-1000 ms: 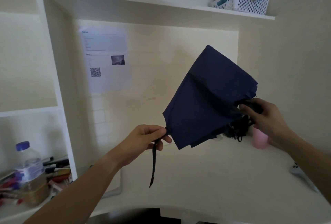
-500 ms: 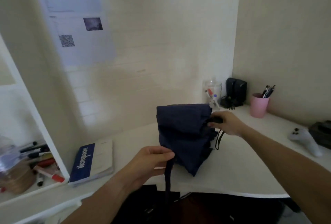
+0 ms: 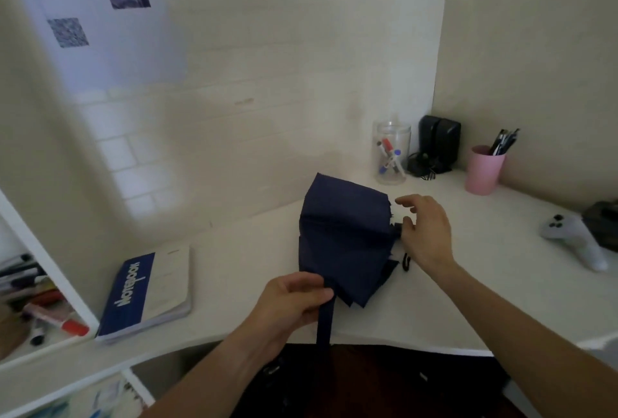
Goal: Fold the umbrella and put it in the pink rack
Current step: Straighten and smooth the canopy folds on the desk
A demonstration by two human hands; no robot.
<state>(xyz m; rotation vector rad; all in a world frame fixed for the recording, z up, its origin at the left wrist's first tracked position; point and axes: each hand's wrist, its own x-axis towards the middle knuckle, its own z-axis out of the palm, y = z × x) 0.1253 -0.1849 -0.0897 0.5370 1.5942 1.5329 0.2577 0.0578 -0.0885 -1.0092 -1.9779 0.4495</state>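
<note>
The navy umbrella [image 3: 344,237], collapsed with loose canopy folds, lies low over the white desk [image 3: 468,300]. My left hand [image 3: 291,304] pinches its closing strap [image 3: 324,327], which hangs down past the desk's front edge. My right hand [image 3: 426,233] is at the handle end with fingers spread; a bit of black handle [image 3: 398,227] shows by the thumb, and the black wrist loop [image 3: 406,262] hangs under the palm. A pink cup [image 3: 485,171] holding pens stands at the back right, apart from the umbrella.
A blue notebook [image 3: 147,290] lies left of the umbrella. Behind it stand a clear jar of markers [image 3: 391,153] and a black device with cables [image 3: 438,150]. A white game controller [image 3: 575,240] lies at the right. Markers fill the left shelf [image 3: 36,304].
The view dropped from the wall shelves to the desk. The umbrella came down from mid-air to the desk. My right hand's fingers have loosened from the handle; the left keeps the strap.
</note>
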